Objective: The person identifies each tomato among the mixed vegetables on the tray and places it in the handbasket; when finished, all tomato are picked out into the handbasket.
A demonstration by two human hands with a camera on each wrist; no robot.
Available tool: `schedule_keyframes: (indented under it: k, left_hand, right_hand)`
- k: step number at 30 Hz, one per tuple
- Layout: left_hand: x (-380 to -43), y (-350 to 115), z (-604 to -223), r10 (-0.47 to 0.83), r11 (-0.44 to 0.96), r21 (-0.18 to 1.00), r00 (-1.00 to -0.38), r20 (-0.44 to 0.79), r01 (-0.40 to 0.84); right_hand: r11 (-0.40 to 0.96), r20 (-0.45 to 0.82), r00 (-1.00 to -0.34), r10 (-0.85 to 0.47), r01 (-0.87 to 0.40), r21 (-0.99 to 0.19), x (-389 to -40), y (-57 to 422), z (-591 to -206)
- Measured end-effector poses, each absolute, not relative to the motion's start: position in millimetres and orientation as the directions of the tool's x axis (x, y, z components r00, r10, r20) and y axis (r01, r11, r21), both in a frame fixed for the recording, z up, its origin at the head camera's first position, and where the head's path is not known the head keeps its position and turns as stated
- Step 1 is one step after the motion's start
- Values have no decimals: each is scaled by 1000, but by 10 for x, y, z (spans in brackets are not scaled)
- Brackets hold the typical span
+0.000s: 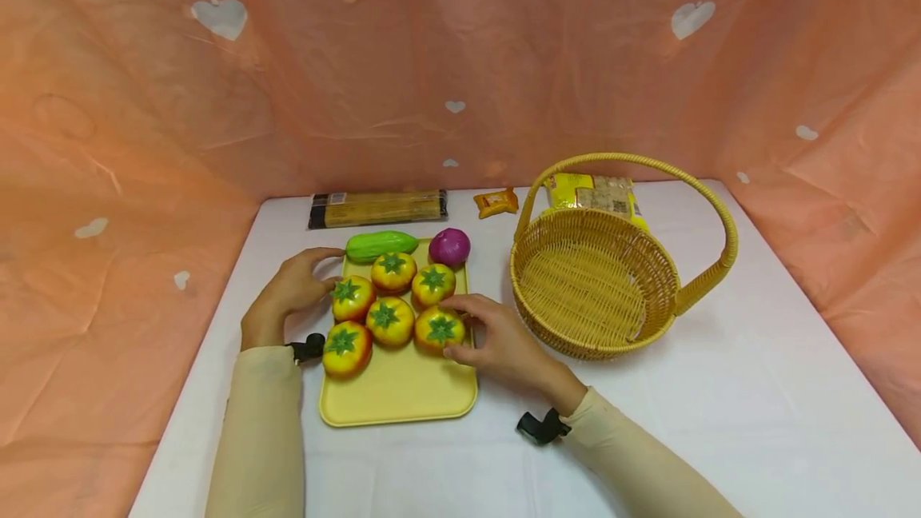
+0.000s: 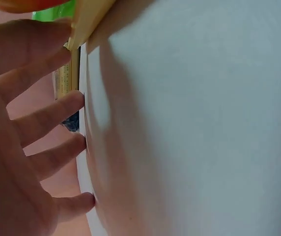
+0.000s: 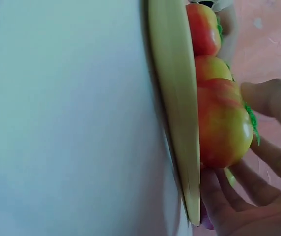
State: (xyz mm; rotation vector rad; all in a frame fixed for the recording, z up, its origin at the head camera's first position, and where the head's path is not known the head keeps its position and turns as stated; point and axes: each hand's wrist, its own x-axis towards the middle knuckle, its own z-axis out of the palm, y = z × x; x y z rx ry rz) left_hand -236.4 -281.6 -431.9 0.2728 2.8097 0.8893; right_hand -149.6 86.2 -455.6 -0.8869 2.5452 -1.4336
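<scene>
A yellow tray [image 1: 399, 400] bears several red-yellow toy tomatoes with green star-shaped tops, plus a green cucumber-like vegetable [image 1: 380, 245] and a purple onion [image 1: 449, 247] at its far end. My right hand [image 1: 509, 342] grips the rightmost tomato [image 1: 440, 329]; thumb and fingers lie around its near and far sides. In the right wrist view that tomato [image 3: 224, 128] sits at the tray's edge. At the tray's left side is my left hand [image 1: 293, 288], holding no tomato. The left wrist view has its spread fingers [image 2: 49, 115] touching the table, with fingertips against the tray's rim [image 2: 84, 24].
Right of the tray stands a wicker basket [image 1: 586, 346] with a tall handle. Behind it lies a yellow food packet [image 1: 597, 192]. A small orange packet [image 1: 496, 202] and a pack of noodle-like sticks [image 1: 381, 209] lie along the table's back edge, before a pink curtain [image 1: 460, 62].
</scene>
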Motion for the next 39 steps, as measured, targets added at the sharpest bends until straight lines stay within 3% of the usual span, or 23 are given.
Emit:
schedule_keyframes:
  k: [11,22,31,39]
  left_hand:
    - [-2307,-2853,-4305,248,811,575,-954,-168,110]
    - [-2303,-2872,-4298,220,815,577,-950,-220,55]
    - [-2335,-2857,-4284,216,812,582,-950,-224,48]
    - [-2341,-2852,-4290,215,809,586,-952,-216,50]
  right_hand:
    - [424,124,-862,-491,-362,-830,-1482,849,-4628]
    - [451,122,-848,-516,-390,-803,-1456,827,-4615]
    - [428,124,-791,-599,-447,-785,-1471,875,-4488]
    - [328,154,-733,-663,-469,-820,-1384,1052,-4081]
